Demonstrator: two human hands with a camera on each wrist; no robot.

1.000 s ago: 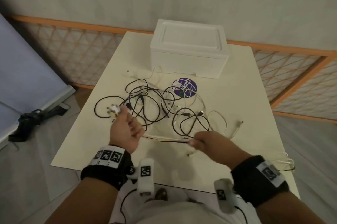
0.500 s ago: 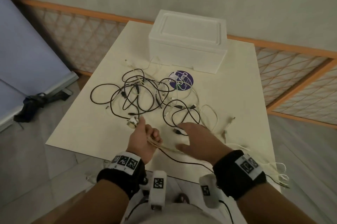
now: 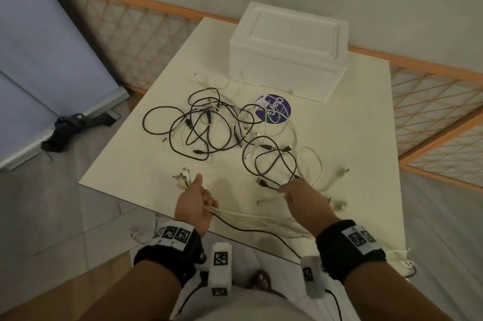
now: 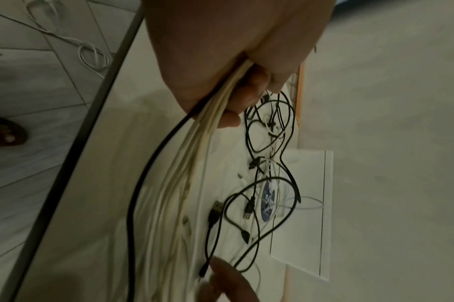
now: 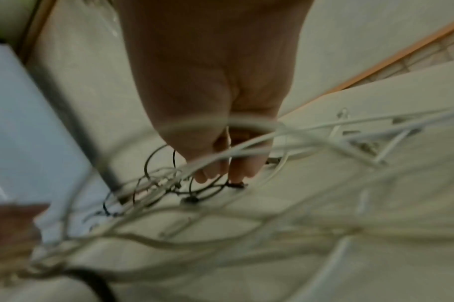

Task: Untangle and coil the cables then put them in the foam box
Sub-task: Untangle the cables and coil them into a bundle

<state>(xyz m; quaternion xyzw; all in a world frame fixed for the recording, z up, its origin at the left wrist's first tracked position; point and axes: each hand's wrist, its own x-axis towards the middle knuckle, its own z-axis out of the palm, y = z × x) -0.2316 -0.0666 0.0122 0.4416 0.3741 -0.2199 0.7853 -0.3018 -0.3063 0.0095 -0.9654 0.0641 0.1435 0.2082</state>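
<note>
On the cream table, seen from the head camera, a closed foam box sits at the far edge with a purple round sticker just in front of it. Between box and person sprawls a tangle of black cables, with thin white cables threaded through and beside it. The left hand grasps a bundle of white cables (one black strand runs along with them), their plugs fanning out past the thumb. The right hand reaches into a black loop near the table's front; its fingers are curled down at the cable, but whether they grip it I cannot tell. More white cable hangs off the near right corner. A blue panel and an orange lattice fence stand beyond the table.

From the left wrist, the fingers are clenched around the white bundle, which crosses in front of the black tangle and the box.

From the right wrist, blurred white cables cross in front of the hand and block most of the fingertips, which point down at a black loop.
</note>
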